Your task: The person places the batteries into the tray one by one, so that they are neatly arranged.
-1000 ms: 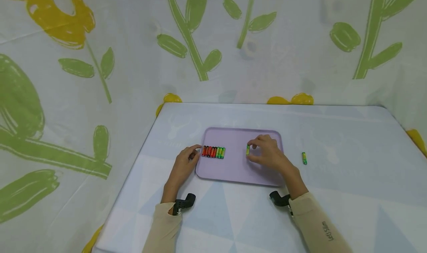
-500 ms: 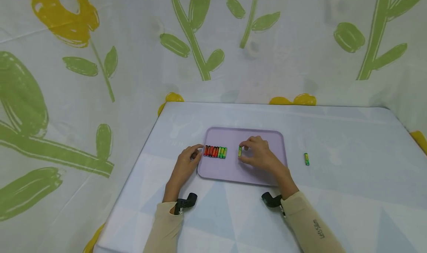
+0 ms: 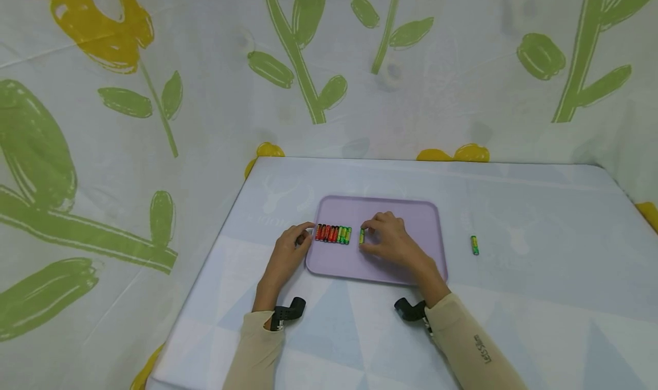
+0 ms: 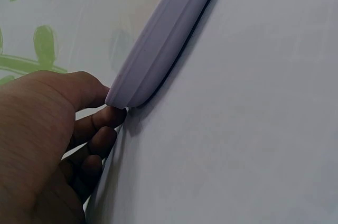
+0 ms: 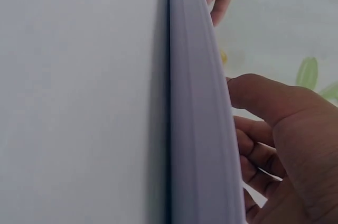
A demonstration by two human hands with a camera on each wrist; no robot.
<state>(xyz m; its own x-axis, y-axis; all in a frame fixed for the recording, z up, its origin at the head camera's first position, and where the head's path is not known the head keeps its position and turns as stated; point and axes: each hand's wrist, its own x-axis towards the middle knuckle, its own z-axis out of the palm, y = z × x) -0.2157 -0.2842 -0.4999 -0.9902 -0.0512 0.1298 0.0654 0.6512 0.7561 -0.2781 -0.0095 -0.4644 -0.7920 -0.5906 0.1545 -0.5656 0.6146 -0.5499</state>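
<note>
A row of several red-and-black and green batteries (image 3: 333, 234) lies side by side on the left part of the lilac tray (image 3: 411, 213). My left hand (image 3: 285, 254) grips the tray's left edge; in the left wrist view its thumb and forefinger (image 4: 115, 114) meet at the rim. Between thumb and forefinger, my right hand (image 3: 390, 240) pinches a green battery (image 3: 361, 236), just right of the row with a small gap. The tray wall (image 5: 203, 129) hides that battery in the right wrist view.
Another green battery (image 3: 474, 245) lies on the table to the right of the tray. The pale table (image 3: 545, 218) extends around the tray. A flower-print cloth (image 3: 452, 93) hangs behind and to the left.
My right hand has moved left across the tray with the pinched green battery, closer to the row. The left hand has stayed at the tray's edge.
</note>
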